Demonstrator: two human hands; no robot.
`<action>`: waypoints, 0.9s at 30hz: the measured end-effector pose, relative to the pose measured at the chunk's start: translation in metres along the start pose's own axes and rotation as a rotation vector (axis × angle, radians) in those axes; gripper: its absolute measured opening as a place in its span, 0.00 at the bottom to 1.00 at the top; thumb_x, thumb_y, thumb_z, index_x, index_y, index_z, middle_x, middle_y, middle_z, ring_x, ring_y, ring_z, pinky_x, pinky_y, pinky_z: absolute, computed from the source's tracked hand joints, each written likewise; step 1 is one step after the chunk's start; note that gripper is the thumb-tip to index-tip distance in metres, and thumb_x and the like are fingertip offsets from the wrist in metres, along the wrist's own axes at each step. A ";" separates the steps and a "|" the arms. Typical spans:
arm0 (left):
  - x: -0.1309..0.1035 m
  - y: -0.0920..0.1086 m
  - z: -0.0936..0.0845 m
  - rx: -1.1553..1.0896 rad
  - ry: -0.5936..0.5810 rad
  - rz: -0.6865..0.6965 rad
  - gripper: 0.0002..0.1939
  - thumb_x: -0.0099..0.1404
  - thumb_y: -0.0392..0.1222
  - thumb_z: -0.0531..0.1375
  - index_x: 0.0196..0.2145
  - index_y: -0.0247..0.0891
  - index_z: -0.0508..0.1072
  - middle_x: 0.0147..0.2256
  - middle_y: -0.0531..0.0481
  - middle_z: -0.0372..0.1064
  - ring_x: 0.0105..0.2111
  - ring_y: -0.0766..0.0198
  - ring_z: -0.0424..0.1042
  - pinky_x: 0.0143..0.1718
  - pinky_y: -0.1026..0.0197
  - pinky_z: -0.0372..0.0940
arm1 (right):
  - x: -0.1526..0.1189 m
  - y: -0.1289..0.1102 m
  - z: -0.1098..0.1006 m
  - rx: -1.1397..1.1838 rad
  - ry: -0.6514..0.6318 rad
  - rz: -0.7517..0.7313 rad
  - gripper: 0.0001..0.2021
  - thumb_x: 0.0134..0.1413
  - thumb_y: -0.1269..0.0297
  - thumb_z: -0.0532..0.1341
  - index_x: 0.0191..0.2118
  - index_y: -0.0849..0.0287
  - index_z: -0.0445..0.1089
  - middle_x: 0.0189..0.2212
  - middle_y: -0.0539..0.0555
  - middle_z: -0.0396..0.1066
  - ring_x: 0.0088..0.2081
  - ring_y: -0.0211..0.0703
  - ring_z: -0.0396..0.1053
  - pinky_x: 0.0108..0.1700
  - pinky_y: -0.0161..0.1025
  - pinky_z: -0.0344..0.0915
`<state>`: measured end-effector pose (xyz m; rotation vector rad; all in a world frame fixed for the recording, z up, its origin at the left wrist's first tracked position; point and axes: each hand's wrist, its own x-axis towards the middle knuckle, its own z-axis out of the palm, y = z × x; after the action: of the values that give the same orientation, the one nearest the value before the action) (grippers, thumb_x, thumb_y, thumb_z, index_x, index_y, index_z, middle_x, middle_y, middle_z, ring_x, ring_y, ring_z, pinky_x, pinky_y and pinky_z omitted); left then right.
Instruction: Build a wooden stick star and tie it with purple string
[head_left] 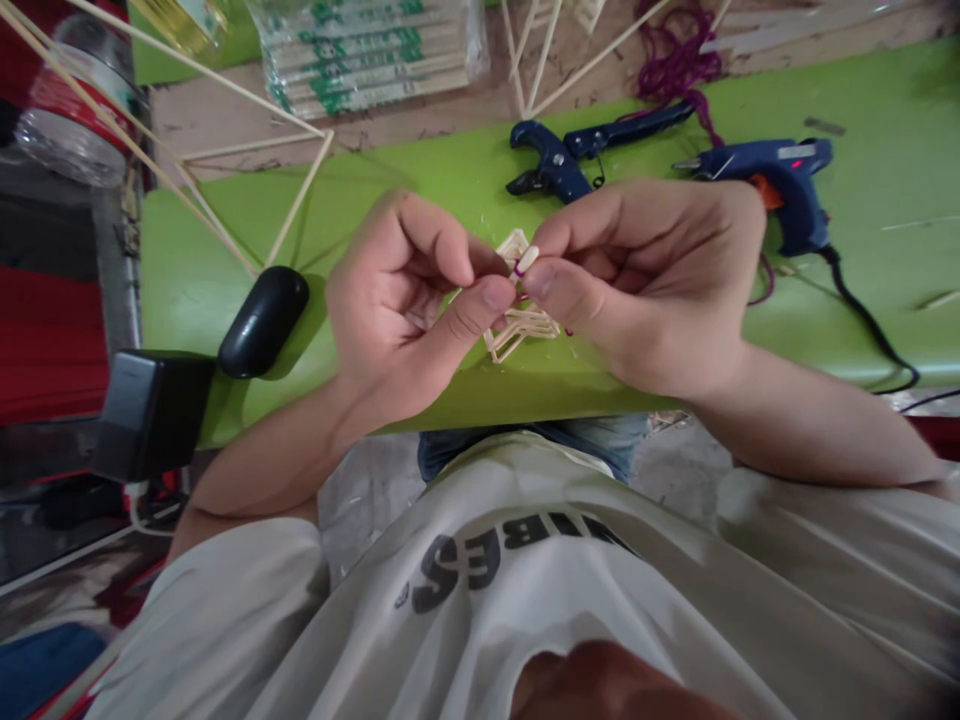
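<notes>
Between my two hands is a small pale wooden piece [529, 258] with purple yarn [517, 268] round it. My left hand [427, 300] pinches at its left side, thumb and forefinger pressed together. From the other side my right hand [645, 280] grips the piece between thumb and fingertips. The fingertips of both hands nearly touch. Just beneath them, a small star-like frame of thin wooden sticks [521, 335] shows on the green table [420, 405], partly hidden by the fingers.
Beyond my hands lie a blue cutter [551, 160], a blue glue gun [795, 180] with a black cord, purple yarn and packaged sticks [360, 60]. On the left are a black oval case [264, 322], a black box [154, 415], a large stick frame [300, 200] and a bottle [75, 110].
</notes>
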<state>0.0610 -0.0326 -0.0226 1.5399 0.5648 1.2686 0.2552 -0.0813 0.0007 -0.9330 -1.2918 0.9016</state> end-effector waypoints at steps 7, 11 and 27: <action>-0.005 0.010 0.002 -0.023 -0.051 -0.103 0.23 0.68 0.66 0.80 0.46 0.46 0.84 0.35 0.55 0.84 0.29 0.65 0.85 0.26 0.64 0.79 | -0.005 -0.003 -0.002 -0.087 0.014 0.001 0.11 0.66 0.54 0.83 0.40 0.52 0.88 0.26 0.47 0.77 0.22 0.34 0.55 0.23 0.39 0.53; -0.003 0.009 0.000 0.002 -0.023 -0.085 0.23 0.67 0.66 0.81 0.45 0.47 0.86 0.36 0.55 0.84 0.29 0.67 0.84 0.27 0.66 0.78 | -0.003 0.000 -0.003 -0.100 0.003 -0.008 0.10 0.68 0.52 0.82 0.41 0.51 0.88 0.25 0.46 0.74 0.22 0.34 0.54 0.25 0.39 0.55; 0.001 0.007 -0.003 0.022 -0.075 -0.005 0.09 0.77 0.51 0.77 0.45 0.45 0.87 0.34 0.55 0.81 0.27 0.72 0.79 0.23 0.69 0.71 | 0.002 0.011 -0.002 -0.081 -0.038 -0.119 0.18 0.68 0.44 0.80 0.43 0.51 0.81 0.29 0.47 0.74 0.27 0.37 0.70 0.27 0.37 0.66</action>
<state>0.0573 -0.0329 -0.0164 1.5970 0.5355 1.1996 0.2570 -0.0756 -0.0090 -0.8957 -1.4103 0.7832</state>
